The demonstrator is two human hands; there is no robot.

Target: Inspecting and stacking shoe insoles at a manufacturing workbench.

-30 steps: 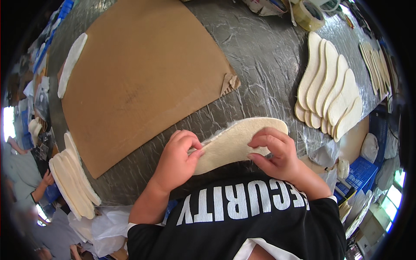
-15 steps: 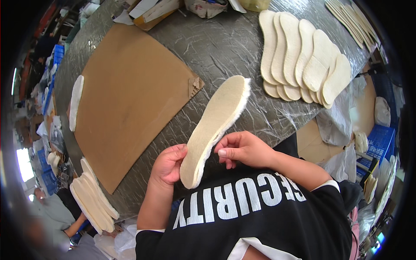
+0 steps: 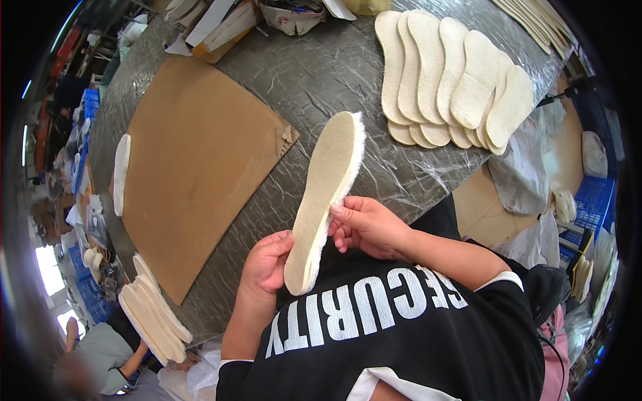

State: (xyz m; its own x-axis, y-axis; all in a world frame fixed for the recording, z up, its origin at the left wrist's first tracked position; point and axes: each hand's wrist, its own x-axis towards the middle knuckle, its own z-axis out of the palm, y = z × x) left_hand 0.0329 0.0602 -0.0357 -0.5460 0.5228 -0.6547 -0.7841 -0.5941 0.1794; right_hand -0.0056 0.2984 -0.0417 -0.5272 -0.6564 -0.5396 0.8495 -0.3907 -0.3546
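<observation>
Between my two hands is a beige insole (image 3: 322, 180) with a fluffy white underside showing along its right edge. It is held tilted, its wide toe end pointing up and away from me. My left hand (image 3: 269, 262) grips the heel end at its left side, thumb on the beige face. On the right edge, near the middle, my right hand (image 3: 370, 226) pinches the insole with thumb on top and fingers behind the fleece. Beyond it, on the table (image 3: 321, 73), an overlapping fan of beige insoles (image 3: 428, 73) lies to the right.
A brown cardboard sheet (image 3: 194, 174) covers the table's left part, with a white insole (image 3: 121, 175) at its far-left edge. A stack of insoles (image 3: 152, 314) sits at the near-left edge, by another person (image 3: 107, 357). Boxes (image 3: 221, 30) stand at the back; blue crates (image 3: 592, 204) are right.
My right hand has closed on the insole's right edge, where before its fingers were beside it. The insole has shifted slightly left and turned more upright. The view has moved a little.
</observation>
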